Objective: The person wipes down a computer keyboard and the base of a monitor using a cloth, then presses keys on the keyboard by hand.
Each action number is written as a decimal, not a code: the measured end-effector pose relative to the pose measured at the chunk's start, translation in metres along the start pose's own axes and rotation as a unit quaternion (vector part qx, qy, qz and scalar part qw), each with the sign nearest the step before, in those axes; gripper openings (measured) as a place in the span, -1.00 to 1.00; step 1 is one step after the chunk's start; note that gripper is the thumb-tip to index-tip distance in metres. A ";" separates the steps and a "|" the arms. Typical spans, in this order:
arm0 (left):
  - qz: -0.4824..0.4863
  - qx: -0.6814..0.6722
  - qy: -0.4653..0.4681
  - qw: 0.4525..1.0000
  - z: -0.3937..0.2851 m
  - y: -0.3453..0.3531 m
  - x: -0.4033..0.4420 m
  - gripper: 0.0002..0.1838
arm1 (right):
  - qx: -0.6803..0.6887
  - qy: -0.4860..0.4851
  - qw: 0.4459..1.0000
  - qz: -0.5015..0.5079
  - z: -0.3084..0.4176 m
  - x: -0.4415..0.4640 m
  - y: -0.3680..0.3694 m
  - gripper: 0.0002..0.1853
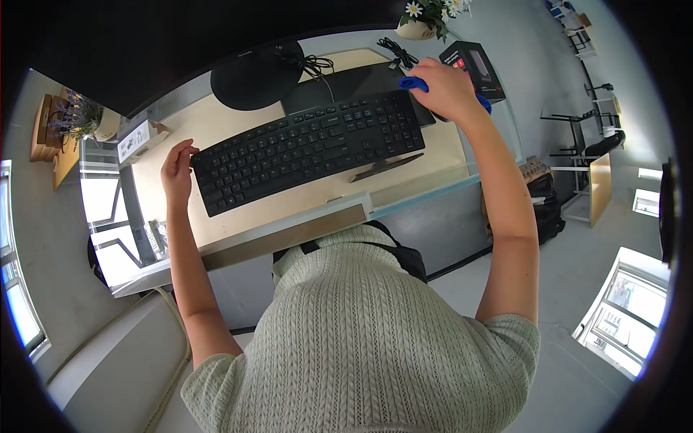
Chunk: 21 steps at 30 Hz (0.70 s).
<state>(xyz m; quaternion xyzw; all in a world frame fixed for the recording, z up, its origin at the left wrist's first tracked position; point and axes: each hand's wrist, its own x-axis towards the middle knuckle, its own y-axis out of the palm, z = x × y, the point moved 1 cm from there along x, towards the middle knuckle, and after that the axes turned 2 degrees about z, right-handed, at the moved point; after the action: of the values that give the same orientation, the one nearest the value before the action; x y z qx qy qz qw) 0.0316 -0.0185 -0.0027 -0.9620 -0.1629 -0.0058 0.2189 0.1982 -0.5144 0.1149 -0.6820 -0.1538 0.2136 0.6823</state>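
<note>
A black full-size keyboard [310, 148] lies at a slant across the desk in front of me. At its left end, my left hand [178, 172] is closed, with bent fingers at the keyboard's upper left corner. My right hand [445, 86] is beyond the keyboard's upper right corner, its fingers wrapped round a blue cloth [414, 84]. Part of the cloth shows on the far side of the wrist; the rest is hidden under the hand. A thin dark strip [386, 167] is visible just below the keyboard's right part.
A large black monitor with a round base [257, 75] stands at the back, bundled black cables [315, 66] beside it. A black box [474, 68] is just past my right hand. A white box [141, 142] sits left, and a flower pot [416, 29] is at the back right.
</note>
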 end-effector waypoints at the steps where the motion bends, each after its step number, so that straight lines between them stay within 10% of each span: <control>1: -0.001 0.001 -0.001 1.000 0.000 0.000 0.000 -0.76 | 0.070 -0.008 0.997 -0.024 0.015 0.005 -0.004 -0.76; 11: -0.004 -0.005 0.004 1.000 0.004 -0.001 -0.002 -0.77 | 0.133 -0.234 0.962 0.044 0.140 0.075 0.037 -0.69; 21: -0.005 -0.009 0.009 1.000 0.004 -0.001 -0.003 -0.76 | 0.093 -0.230 0.961 0.125 0.097 0.070 0.026 -0.60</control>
<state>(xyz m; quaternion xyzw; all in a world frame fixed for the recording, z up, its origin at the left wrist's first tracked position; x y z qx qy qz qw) 0.0286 -0.0171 -0.0067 -0.9630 -0.1657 -0.0167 0.2118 0.2075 -0.3965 0.0852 -0.5620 -0.1998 0.4621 0.6563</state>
